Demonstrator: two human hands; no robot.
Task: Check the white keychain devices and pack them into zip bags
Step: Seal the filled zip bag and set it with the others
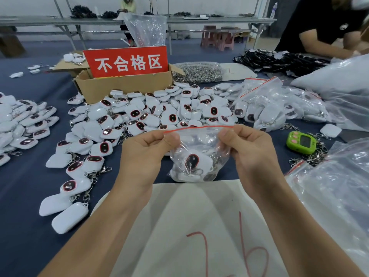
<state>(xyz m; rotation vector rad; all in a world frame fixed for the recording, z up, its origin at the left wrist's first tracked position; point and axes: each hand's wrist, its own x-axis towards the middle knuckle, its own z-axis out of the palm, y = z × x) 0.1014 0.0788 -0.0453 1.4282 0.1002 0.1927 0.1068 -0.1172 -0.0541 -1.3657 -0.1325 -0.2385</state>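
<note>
Far to the left I see a heap of white keychain devices [22, 120] on the blue table [26, 196]. More of them lie in a line [67, 186] beside my left arm. Behind them stands a cardboard box [123, 84] with a red sign [127, 61] stuck in it. A big pile of devices [159, 110] lies in front of the box.

My left hand [147, 150] pinches the left end of the red strip on top of a clear zip bag [197, 154]. The bag hangs between my two hands, with a few white devices and metal clips inside. I cannot tell if its bottom rests on the table. My right hand [251, 148] pinches the right end of the strip.

Under my arms lies a white sheet [199, 216] with red writing. To the right sits a green timer [301, 141]. Behind it lie filled zip bags [269, 104].
</note>
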